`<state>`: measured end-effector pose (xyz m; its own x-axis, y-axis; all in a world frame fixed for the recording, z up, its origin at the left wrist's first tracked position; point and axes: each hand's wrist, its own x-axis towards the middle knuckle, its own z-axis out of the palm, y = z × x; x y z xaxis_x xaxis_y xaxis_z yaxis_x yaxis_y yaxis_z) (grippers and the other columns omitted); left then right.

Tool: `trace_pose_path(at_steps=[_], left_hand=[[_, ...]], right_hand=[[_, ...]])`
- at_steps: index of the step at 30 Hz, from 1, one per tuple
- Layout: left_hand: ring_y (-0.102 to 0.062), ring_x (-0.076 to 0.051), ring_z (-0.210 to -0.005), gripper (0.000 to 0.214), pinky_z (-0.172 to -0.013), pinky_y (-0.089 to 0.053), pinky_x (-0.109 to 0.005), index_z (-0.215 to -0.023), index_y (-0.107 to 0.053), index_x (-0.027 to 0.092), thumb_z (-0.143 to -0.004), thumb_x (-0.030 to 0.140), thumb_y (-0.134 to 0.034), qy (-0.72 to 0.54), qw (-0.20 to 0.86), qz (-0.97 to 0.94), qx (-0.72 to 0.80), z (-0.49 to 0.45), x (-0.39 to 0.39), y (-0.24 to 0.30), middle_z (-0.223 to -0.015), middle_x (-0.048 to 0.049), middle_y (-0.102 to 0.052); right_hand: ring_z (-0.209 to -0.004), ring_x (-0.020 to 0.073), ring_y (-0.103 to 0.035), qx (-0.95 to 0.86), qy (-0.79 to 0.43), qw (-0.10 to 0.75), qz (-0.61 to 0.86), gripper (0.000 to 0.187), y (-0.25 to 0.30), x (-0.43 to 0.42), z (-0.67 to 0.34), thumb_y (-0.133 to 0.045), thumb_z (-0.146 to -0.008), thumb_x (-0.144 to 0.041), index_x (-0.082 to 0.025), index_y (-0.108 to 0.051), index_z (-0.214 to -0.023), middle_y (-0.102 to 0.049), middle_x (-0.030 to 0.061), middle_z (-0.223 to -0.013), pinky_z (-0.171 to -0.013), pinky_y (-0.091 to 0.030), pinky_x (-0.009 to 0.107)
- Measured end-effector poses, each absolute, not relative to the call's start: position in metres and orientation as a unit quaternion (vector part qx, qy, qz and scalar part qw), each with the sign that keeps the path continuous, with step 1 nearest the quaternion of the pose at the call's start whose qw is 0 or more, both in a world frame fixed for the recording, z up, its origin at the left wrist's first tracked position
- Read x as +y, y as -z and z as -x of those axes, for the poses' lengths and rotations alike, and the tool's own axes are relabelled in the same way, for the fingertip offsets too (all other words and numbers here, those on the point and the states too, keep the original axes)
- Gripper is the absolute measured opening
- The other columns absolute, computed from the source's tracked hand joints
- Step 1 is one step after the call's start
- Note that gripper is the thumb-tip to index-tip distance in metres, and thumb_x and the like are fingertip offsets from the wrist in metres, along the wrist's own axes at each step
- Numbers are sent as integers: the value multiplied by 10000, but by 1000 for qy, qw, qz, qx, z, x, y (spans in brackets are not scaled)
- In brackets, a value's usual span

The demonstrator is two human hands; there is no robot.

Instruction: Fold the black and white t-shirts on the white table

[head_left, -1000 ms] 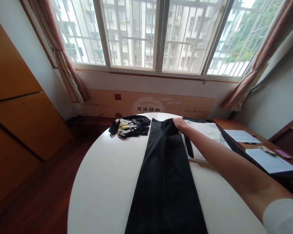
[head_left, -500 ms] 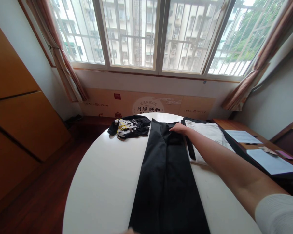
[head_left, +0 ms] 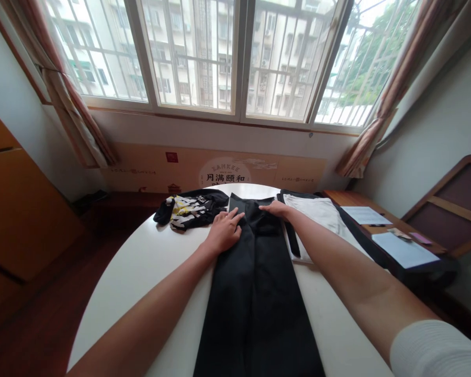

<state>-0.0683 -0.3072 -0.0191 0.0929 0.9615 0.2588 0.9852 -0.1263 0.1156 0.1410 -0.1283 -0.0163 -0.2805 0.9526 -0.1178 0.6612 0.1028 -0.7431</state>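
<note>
Okay, so from where I'm standing, biggest thing first: the window fills the far wall, and below it there's a white round table. Black pants (pretty sure they're pants) lie lengthwise down the middle, waist end near the far rim, near end running out of sight. To their right is a folded white pile, just beside them; to the left, a crumpled printed bundle.

Now the hands. The left hand rests on the pants' left side below the waist, fingers spread apart, not clamped on anything. The right hand is at the right side up there; can't tell if it's pinching cloth or just pressing.

My read: this is the straightening step. There's a ripple between the hands, so I'd say the next move calls for gentle outward smoothing, without dragging the waist crooked.
</note>
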Motion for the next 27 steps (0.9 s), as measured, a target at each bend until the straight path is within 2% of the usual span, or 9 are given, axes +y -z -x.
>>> trace_pose_path(at_steps=[4, 10, 16, 21, 23, 25, 27], left_hand=[[-370, -369, -1536, 589, -1254, -259, -510, -1571, -520, 185, -1037, 413, -421, 95, 47, 713, -693, 75, -307, 30, -1640, -91, -496], [-347, -421, -1530, 616, -1256, -216, -561, -1448, -608, 78, -1021, 473, -406, 103, 84, 679, -722, 65, -308, 26, -1501, -184, -615], [-326, -414, -1549, 668, -1265, -205, -563, -1539, -519, 75, -1029, 488, -393, 93, 74, 670, -733, 63, -307, 29, -1615, -185, -502], [-349, -419, -1533, 693, -1258, -225, -570, -1576, -471, 53, -1030, 470, -384, 99, 61, 669, -735, 65, -307, 31, -1638, -191, -470], [-347, -412, -1537, 686, -1260, -223, -564, -1583, -469, 72, -1030, 470, -388, 102, 57, 667, -736, 64, -307, 31, -1643, -183, -466], [-345, -407, -1540, 682, -1262, -220, -557, -1586, -470, 83, -1031, 471, -389, 103, 56, 665, -737, 64, -307, 31, -1645, -179, -465], [-343, -406, -1542, 687, -1263, -218, -556, -1588, -468, 82, -1030, 475, -390, 102, 54, 665, -738, 64, -307, 31, -1649, -179, -458]], right_hand=[[-1106, 257, -689, -694, -400, 173, 573, 378, 20, -129, -146, -698, -1019, -390, -178, -642, -1326, -661, 102, -1322, -927, -607, 466], [-1126, 262, -683, -668, -404, 230, 581, 386, 25, -131, -151, -695, -1020, -391, -184, -636, -1340, -653, 103, -1342, -940, -602, 476], [-1112, 256, -687, -643, -363, 309, 599, 386, 29, -139, -150, -692, -1023, -390, -185, -631, -1345, -655, 104, -1335, -929, -606, 469], [-1090, 247, -692, -664, -308, 338, 592, 378, 7, -156, -148, -692, -1023, -395, -188, -635, -1335, -661, 96, -1318, -913, -610, 461], [-1173, 276, -661, -683, -264, 348, 585, 367, -7, -170, -142, -692, -1016, -347, -170, -631, -1331, -644, 117, -1352, -986, -575, 496], [-1315, 323, -577, -712, -217, 355, 566, 361, -18, -198, -138, -668, -995, -256, -128, -624, -1330, -615, 168, -1401, -1115, -482, 530], [-1387, 343, -521, -752, -189, 347, 528, 370, -20, -244, -138, -644, -959, -207, -102, -635, -1314, -620, 199, -1404, -1203, -392, 507]])
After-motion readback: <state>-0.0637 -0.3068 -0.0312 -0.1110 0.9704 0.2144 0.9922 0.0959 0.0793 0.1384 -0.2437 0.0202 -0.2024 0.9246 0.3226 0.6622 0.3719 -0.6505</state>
